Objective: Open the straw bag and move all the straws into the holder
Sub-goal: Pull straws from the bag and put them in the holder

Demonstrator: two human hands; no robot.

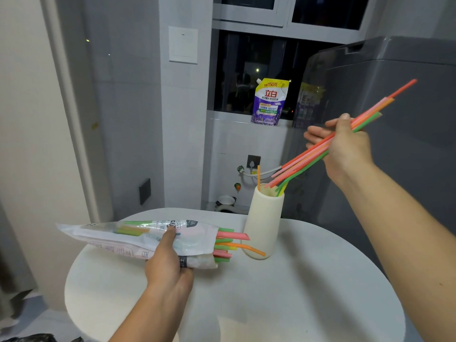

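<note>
The left hand [167, 265] grips the opened straw bag [138, 236], straws [232, 235] poking from its mouth just beside the cream holder [264, 223] near the round table [296, 292]'s far edge, while the right hand [345, 146] clasps a slanted bundle [308, 156] whose lower tips reach the holder's rim.

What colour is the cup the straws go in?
The tall round straw holder is cream white; head view.

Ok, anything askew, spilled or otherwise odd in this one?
Nothing spilled or damaged. One orange straw sticks farther out of the mouth of the straw bag than the others, drooping toward the foot of the holder. The bundle of straws in the right hand meets the holder at a slant, tips just at its rim.
</note>
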